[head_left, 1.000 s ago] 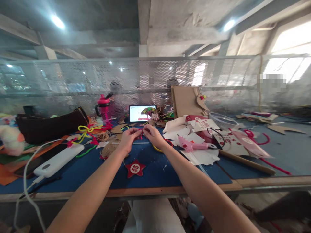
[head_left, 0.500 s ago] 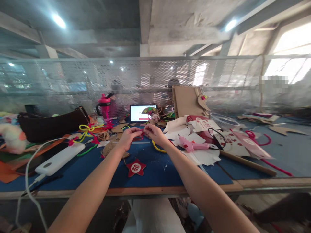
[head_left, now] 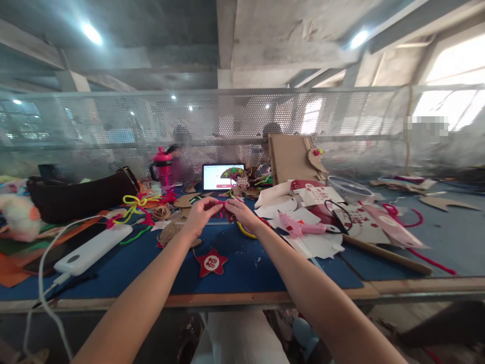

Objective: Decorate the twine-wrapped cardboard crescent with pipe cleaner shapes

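Note:
Both hands meet above the blue mat, fingertips almost touching. My left hand (head_left: 201, 216) is closed in a pinch on a small magenta piece (head_left: 222, 206). From the other side, my right hand (head_left: 239, 212) pinches the same piece; its exact shape is too small to tell. Nearer the table edge lies a red star (head_left: 212, 263) with a white round label, a cord running from it to a ball of twine (head_left: 170, 233). A yellow curved stem (head_left: 246, 231) lies under my right wrist.
On the left are a white power bank (head_left: 94, 248) with its cable, a dark pouch (head_left: 83, 194) and a pink bottle (head_left: 164, 169). A tablet (head_left: 217, 177) stands behind. To the right lie a pink glue gun (head_left: 303, 226), paper scraps and a cardboard tube (head_left: 386, 254).
The fingers of both hands have shifted slightly around the small piece, and more of its magenta colour shows between and below the fingertips. Other things look unmoved.

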The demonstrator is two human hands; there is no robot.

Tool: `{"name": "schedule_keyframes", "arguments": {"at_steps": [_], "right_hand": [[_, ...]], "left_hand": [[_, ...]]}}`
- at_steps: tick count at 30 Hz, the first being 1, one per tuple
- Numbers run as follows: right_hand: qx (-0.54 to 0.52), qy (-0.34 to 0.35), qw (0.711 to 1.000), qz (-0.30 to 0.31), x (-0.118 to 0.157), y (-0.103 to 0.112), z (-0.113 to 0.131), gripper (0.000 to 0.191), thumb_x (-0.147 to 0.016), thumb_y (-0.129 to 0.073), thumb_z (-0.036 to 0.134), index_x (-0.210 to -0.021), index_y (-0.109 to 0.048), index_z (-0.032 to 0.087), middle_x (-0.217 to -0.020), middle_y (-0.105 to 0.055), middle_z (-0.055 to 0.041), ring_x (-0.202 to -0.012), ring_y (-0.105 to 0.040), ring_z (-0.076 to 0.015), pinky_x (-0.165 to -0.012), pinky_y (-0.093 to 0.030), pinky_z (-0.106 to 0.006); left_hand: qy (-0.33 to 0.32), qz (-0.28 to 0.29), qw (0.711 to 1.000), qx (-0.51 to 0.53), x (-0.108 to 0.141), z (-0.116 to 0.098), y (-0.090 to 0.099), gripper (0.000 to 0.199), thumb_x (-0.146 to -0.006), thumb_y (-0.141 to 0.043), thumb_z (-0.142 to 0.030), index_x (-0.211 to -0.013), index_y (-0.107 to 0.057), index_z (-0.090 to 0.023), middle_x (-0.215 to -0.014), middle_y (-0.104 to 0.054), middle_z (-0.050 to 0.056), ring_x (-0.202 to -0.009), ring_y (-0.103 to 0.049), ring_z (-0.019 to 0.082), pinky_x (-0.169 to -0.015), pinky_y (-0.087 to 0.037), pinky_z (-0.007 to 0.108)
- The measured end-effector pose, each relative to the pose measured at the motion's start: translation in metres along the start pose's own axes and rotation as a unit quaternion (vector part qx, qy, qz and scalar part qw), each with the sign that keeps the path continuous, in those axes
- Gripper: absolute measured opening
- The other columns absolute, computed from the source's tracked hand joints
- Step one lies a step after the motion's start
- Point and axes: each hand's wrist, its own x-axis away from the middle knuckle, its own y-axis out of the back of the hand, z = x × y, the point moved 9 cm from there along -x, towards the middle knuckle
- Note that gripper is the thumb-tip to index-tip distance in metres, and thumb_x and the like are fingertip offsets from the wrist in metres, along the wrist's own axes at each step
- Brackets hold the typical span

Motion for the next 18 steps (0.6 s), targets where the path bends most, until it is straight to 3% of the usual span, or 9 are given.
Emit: {"name": "schedule_keyframes", "arguments": {"at_steps": [5, 10, 15, 18], "right_hand": [[-0.080, -0.039, 0.996, -0.017, 0.003, -0.003, -0.006, 0.032, -0.070, -0.060, 0.045, -0.069, -0.044, 0.018, -0.058, -0.043, 0.0056, -0.050, -0.036, -0.0062, -0.049, -0.030, -0.021], [-0.050, -0.040, 0.998, -0.016, 0.002, -0.002, -0.009, 0.032, -0.071, -0.060, 0.046, -0.070, -0.044, 0.018, -0.058, -0.042, 0.0058, -0.051, -0.037, -0.0069, -0.050, -0.031, -0.022], [0.067, 0.055, 0.996, -0.033, -0.002, 0.000, 0.005, 0.022, -0.081, -0.047, 0.039, -0.072, -0.043, 0.019, -0.060, -0.041, 0.0048, -0.053, -0.039, -0.0096, -0.052, -0.033, -0.023], [0.178, 0.155, 0.970, -0.062, 0.003, 0.000, 0.025, 0.017, -0.085, -0.040, 0.032, -0.073, -0.042, 0.020, -0.065, -0.045, 0.0018, -0.062, -0.045, -0.0128, -0.061, -0.036, -0.025]], "left_hand": [[-0.039, -0.018, 0.997, -0.065, 0.002, -0.011, 0.002, 0.022, -0.065, -0.071, -0.034, -0.076, -0.065, -0.016, -0.067, -0.065, 0.003, -0.062, -0.058, 0.016, -0.063, -0.045, 0.028], [-0.056, -0.018, 0.990, -0.129, 0.003, -0.013, 0.002, 0.018, -0.066, -0.069, -0.033, -0.073, -0.066, -0.017, -0.064, -0.066, 0.004, -0.060, -0.059, 0.018, -0.061, -0.045, 0.028], [0.005, -0.014, 0.999, -0.038, 0.002, -0.003, 0.001, 0.018, -0.064, -0.070, -0.032, -0.071, -0.068, -0.015, -0.062, -0.065, 0.003, -0.059, -0.058, 0.016, -0.062, -0.045, 0.028], [0.075, -0.024, 0.993, 0.089, 0.003, 0.008, -0.001, 0.016, -0.058, -0.073, -0.027, -0.066, -0.068, -0.014, -0.058, -0.062, 0.001, -0.056, -0.056, 0.013, -0.062, -0.045, 0.027]]}}
